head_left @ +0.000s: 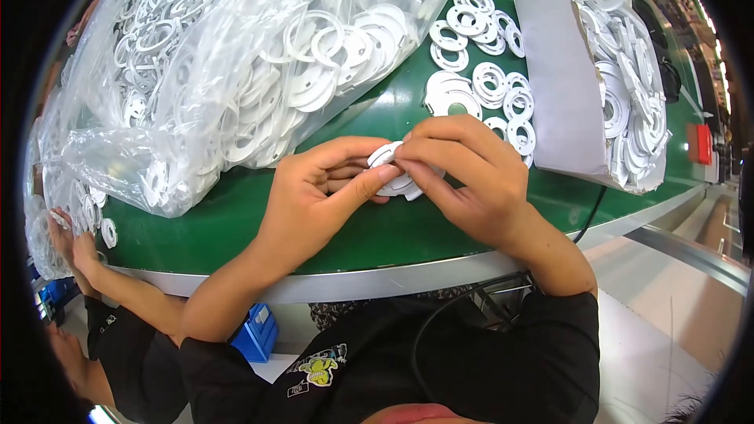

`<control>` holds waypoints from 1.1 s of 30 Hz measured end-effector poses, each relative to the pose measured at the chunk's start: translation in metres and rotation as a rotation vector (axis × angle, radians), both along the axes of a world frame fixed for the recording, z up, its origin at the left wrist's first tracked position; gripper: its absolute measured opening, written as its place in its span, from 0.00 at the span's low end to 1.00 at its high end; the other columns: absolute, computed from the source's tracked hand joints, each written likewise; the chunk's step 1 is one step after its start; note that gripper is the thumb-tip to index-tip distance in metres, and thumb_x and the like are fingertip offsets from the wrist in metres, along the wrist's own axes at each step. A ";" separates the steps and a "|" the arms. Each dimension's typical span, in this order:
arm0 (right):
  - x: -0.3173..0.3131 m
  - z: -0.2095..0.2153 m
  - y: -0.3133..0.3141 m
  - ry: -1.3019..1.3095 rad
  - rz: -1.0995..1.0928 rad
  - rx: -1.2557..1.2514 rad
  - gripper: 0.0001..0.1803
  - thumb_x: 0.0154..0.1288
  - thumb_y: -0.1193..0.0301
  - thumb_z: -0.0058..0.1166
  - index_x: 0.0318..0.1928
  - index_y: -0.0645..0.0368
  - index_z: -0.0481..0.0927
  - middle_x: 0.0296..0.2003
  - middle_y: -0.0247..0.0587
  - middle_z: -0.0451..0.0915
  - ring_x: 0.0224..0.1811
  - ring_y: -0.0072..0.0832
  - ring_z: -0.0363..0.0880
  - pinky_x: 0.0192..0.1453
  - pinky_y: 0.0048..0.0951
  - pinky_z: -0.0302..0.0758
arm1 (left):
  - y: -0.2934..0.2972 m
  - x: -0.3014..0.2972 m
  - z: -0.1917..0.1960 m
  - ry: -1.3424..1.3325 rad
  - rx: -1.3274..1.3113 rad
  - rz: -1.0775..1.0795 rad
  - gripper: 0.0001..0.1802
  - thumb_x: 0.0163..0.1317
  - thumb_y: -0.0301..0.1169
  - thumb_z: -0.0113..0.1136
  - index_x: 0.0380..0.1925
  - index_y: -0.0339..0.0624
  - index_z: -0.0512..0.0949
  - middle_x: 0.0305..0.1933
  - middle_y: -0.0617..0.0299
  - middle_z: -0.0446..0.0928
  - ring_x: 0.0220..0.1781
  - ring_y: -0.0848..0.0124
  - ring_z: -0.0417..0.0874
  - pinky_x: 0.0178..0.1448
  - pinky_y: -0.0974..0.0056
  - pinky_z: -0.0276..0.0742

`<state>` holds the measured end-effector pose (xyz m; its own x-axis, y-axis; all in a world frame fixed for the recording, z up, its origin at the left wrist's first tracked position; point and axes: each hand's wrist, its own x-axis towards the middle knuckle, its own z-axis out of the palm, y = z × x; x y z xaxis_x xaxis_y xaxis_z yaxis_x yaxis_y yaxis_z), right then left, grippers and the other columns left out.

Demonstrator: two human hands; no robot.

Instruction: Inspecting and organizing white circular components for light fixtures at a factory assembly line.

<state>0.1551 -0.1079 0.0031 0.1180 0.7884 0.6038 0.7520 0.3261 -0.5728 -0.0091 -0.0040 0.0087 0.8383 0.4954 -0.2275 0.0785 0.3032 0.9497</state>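
Over the front part of the green table, my two hands meet at a few white plastic rings (401, 185), partly hidden by my fingers. My left hand (318, 196) grips them from the left, its thumb lying across their edge. From the right, my right hand (475, 177) pinches the upper edge of the same pieces between thumb and fingers. Just beyond my hands lies a larger white ring plate (452, 94), with several small white rings (488, 83) to its right.
A clear plastic bag (118, 159) full of white rings covers the table's left. At the right, a cardboard box (559, 71) holds more white parts. A co-worker's hands (75, 243) handle rings at the far left. The green tabletop (377, 239) ends in a metal edge (377, 284).
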 end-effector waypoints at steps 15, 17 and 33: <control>-0.006 0.013 -0.009 0.579 0.002 -0.503 0.06 0.61 0.72 0.56 0.33 0.62 0.77 0.27 0.40 0.76 0.24 0.25 0.74 0.24 0.22 0.67 | 0.004 -0.003 -0.002 0.085 0.303 0.012 0.13 0.66 0.31 0.55 0.41 0.31 0.80 0.34 0.60 0.81 0.32 0.81 0.76 0.36 0.75 0.72; -0.006 0.016 -0.010 0.456 -0.009 -0.547 0.06 0.61 0.72 0.56 0.33 0.62 0.76 0.26 0.40 0.76 0.23 0.27 0.74 0.24 0.25 0.68 | 0.004 -0.005 -0.007 0.103 0.295 -0.004 0.13 0.66 0.32 0.55 0.41 0.31 0.79 0.32 0.62 0.80 0.30 0.82 0.74 0.34 0.76 0.68; -0.009 0.009 -0.006 0.754 -0.011 -0.563 0.09 0.66 0.70 0.52 0.35 0.66 0.75 0.24 0.36 0.73 0.23 0.18 0.68 0.26 0.25 0.64 | 0.004 0.004 -0.006 0.027 0.026 0.095 0.10 0.69 0.32 0.50 0.37 0.35 0.74 0.31 0.64 0.77 0.31 0.82 0.74 0.35 0.76 0.70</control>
